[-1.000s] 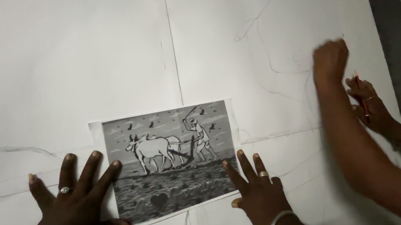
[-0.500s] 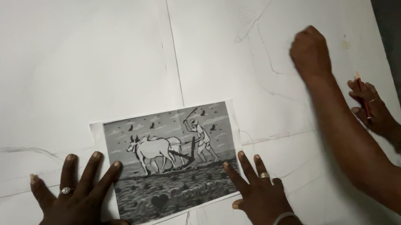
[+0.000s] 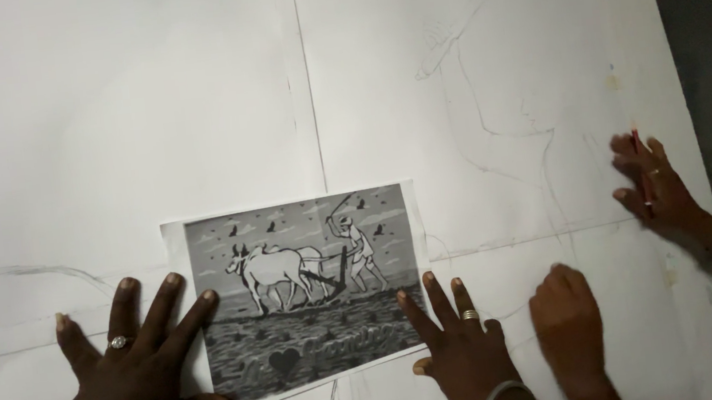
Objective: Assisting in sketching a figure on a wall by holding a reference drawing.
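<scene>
The left hand lay flat, fingers spread, on the left edge of the grey picture. The picture sat between both hands on the big white paper, its long side going left to right. The right hand pressed its right corner, fingers spread.

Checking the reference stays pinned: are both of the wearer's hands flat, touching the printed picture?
Yes: the left hand presses the printed picture at its left edge, and the right hand lies flat at its lower right corner.
</scene>
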